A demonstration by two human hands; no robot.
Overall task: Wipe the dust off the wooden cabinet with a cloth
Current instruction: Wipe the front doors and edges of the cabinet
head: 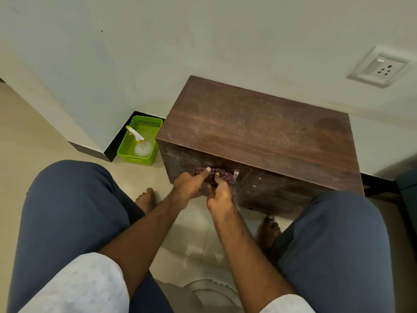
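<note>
Against the pale wall stands your cabinet (259, 129) — dark wood, its top scuffed and dusty, on a glossy cream tile floor (29, 141). Your left hand (189, 188) and right hand (220, 195) both pinch the bunched maroon checked cloth (214, 175) against the upper front, just beside a metal handle (235, 176). Left of it, a green basket (126, 152) holds a spray bottle (140, 143); a socket (379, 68) sits on the wall — no legible writing.

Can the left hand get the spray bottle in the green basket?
Probably yes: the spray bottle lies uncovered in the open green basket, nothing between, but the left hand now holds the cloth.
</note>
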